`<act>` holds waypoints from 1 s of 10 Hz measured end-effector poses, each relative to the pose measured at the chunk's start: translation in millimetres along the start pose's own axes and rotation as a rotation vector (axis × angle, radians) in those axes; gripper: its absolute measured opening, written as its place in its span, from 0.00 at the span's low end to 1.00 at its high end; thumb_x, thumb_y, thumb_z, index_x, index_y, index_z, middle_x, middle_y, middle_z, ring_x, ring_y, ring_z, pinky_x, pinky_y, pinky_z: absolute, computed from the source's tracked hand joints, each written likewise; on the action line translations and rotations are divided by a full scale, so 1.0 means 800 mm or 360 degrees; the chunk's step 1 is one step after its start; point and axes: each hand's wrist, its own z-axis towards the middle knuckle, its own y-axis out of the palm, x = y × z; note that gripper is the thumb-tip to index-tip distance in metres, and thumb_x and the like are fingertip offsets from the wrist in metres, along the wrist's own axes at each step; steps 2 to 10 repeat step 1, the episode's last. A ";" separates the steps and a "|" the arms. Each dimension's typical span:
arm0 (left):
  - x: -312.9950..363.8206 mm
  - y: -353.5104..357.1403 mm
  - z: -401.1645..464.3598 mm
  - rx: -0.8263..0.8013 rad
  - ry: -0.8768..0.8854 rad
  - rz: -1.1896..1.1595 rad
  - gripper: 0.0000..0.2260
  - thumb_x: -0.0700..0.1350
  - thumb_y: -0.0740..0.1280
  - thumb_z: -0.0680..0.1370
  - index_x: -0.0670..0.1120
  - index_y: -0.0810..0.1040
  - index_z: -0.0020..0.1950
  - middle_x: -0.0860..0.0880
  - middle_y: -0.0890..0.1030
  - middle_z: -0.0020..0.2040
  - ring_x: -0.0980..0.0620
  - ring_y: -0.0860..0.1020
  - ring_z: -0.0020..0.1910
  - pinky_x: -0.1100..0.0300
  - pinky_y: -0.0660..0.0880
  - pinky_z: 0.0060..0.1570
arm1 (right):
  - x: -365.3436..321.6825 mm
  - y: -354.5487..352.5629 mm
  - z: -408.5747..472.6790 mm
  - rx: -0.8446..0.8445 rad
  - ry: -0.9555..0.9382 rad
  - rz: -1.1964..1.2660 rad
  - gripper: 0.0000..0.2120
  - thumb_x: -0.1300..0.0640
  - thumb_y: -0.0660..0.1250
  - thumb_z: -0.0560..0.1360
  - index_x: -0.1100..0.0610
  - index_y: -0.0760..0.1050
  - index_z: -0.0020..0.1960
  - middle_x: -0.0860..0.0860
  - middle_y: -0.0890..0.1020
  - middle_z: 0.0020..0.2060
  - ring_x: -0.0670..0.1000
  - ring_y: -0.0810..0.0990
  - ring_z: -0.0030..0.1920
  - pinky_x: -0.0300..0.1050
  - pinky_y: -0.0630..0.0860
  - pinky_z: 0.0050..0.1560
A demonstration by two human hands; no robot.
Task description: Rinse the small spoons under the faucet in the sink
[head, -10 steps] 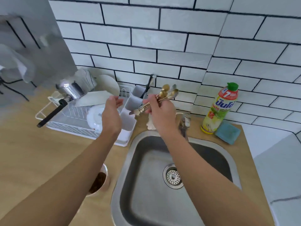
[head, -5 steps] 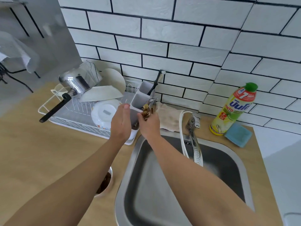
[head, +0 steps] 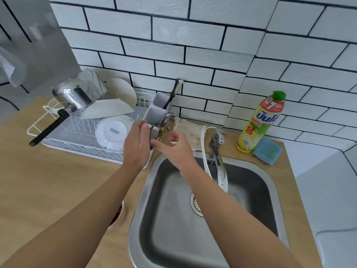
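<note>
The small gold spoons [head: 163,130] stand bowls-up in the front compartment of the white cutlery holder [head: 154,111], at the right end of the dish rack. My right hand [head: 174,147] hovers just over them with fingers loosely spread; no grip on them shows. My left hand [head: 136,142] rests against the holder's left side, thumb up, its fingertips hidden. The chrome faucet [head: 219,163] reaches over the steel sink [head: 251,190], and no water is visible.
A white dish rack [head: 63,136] holds a steel pot, plates and a bowl. A cloth [head: 191,130] lies behind the sink. The dish-soap bottle [head: 258,122] and blue sponge [head: 267,150] stand at right. A cup [head: 119,215] sits under my left forearm.
My right hand carried the bundle of gold spoons down from in front of the wall into the cutlery holder and loosened its fingers. My left hand followed to the holder's side.
</note>
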 end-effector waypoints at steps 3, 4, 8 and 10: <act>0.015 0.006 -0.017 -0.0014 0.0031 -0.0041 0.22 0.58 0.51 0.82 0.46 0.75 0.64 0.52 0.79 0.55 0.56 0.75 0.54 0.59 0.70 0.56 | 0.004 -0.033 -0.046 0.0038 -0.0112 0.0128 0.36 0.31 0.75 0.62 0.45 0.72 0.65 0.39 0.80 0.51 0.38 0.81 0.48 0.31 0.75 0.47; 0.015 0.006 -0.017 -0.0014 0.0031 -0.0041 0.22 0.58 0.51 0.82 0.46 0.75 0.64 0.52 0.79 0.55 0.56 0.75 0.54 0.59 0.70 0.56 | 0.004 -0.033 -0.046 0.0038 -0.0112 0.0128 0.36 0.31 0.75 0.62 0.45 0.72 0.65 0.39 0.80 0.51 0.38 0.81 0.48 0.31 0.75 0.47; 0.015 0.006 -0.017 -0.0014 0.0031 -0.0041 0.22 0.58 0.51 0.82 0.46 0.75 0.64 0.52 0.79 0.55 0.56 0.75 0.54 0.59 0.70 0.56 | 0.004 -0.033 -0.046 0.0038 -0.0112 0.0128 0.36 0.31 0.75 0.62 0.45 0.72 0.65 0.39 0.80 0.51 0.38 0.81 0.48 0.31 0.75 0.47; 0.015 0.006 -0.017 -0.0014 0.0031 -0.0041 0.22 0.58 0.51 0.82 0.46 0.75 0.64 0.52 0.79 0.55 0.56 0.75 0.54 0.59 0.70 0.56 | 0.004 -0.033 -0.046 0.0038 -0.0112 0.0128 0.36 0.31 0.75 0.62 0.45 0.72 0.65 0.39 0.80 0.51 0.38 0.81 0.48 0.31 0.75 0.47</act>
